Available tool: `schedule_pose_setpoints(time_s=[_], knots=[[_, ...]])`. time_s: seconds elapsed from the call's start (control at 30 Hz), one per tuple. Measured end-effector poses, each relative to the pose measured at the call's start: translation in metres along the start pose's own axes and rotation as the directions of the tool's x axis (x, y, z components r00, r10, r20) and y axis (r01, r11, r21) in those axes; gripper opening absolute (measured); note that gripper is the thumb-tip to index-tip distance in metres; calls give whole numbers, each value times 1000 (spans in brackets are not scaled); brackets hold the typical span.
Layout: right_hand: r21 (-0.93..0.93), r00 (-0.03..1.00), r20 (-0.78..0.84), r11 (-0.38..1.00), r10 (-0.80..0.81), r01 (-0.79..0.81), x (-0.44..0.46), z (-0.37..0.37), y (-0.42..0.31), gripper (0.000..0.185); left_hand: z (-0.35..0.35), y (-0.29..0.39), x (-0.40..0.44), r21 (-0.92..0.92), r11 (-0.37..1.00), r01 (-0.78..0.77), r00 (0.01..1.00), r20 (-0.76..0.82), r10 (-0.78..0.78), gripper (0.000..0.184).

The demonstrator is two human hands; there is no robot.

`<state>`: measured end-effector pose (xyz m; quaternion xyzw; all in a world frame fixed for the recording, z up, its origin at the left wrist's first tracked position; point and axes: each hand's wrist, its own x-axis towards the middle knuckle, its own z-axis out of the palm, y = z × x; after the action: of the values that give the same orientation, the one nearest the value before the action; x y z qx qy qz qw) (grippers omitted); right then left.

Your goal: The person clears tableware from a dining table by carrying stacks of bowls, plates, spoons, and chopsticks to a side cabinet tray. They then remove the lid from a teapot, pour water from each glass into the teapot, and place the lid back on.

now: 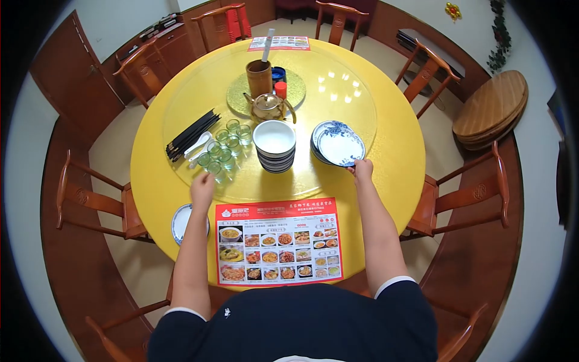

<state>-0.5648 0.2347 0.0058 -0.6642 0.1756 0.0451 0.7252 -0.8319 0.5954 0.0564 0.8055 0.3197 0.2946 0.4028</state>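
Note:
My right hand (pixel 362 171) grips the near edge of a white plate with a blue floral pattern (pixel 338 145). That plate sits tilted and slightly offset on a stack of plates. My left hand (pixel 203 188) is closed, its fingers curled beside the nearest of several green-tinted glasses (pixel 225 155); whether it holds anything is hidden. Another blue-patterned plate (pixel 180 223) lies at the table's left edge, partly covered by my left forearm. Between my hands stands a tall stack of white bowls (pixel 274 138) with dark outsides.
Black chopsticks (pixel 188 137) and white spoons (pixel 198 142) lie left of the glasses. A teapot (pixel 269 107), a bamboo holder (pixel 259 77) and a red-capped jar (pixel 280 90) stand farther back. A printed menu mat (pixel 277 241) lies in front of me. Wooden chairs (pixel 470 193) surround the round yellow table (pixel 398 139).

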Motion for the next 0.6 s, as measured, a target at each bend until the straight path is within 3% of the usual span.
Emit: schedule_pose_setpoints(time_s=[0.07, 0.13, 0.17, 0.3, 0.33, 0.37, 0.4, 0.47, 0.5, 0.6], knots=[[-25, 1000, 8, 1000, 1, -1, 2, 7, -2, 15, -44, -79, -19, 250, 965, 81, 973, -229, -23, 25], [56, 999, -26, 998, -22, 24, 15, 15, 8, 15, -83, -106, -57, 488, 806, 334, 894, -434, -108, 27], [55, 998, -53, 998, 13, -11, 11, 19, 5, 16, -96, -122, -72, 548, 686, 478, 837, -521, -167, 30], [117, 997, -34, 991, 66, -62, -8, 38, 6, 15, -119, -204, -114, 547, 554, 627, 746, -627, -225, 34], [116, 992, 52, 986, 115, -121, -11, 41, 4, 17, -124, -233, -116, 285, 719, 634, 753, -439, -490, 32], [110, 977, 136, 978, 163, -179, -14, 43, 3, 19, -129, -248, -121, -26, 757, 653, 745, -160, -648, 30], [103, 976, 142, 978, 167, -182, -15, 43, 3, 19, -128, -246, -125, -27, 752, 659, 739, -165, -654, 30], [-16, 959, 137, 969, 248, -248, -15, 43, 2, 25, -114, -222, -125, -519, 529, 672, 652, 75, -754, 22], [-84, 962, 158, 973, 225, -213, -17, 40, 2, 27, -108, -200, -123, -525, 486, 699, 584, 27, -811, 16], [-86, 971, 143, 980, 189, -178, -33, 29, 2, 27, -104, -193, -125, -550, 469, 692, 617, 112, -779, 15]])
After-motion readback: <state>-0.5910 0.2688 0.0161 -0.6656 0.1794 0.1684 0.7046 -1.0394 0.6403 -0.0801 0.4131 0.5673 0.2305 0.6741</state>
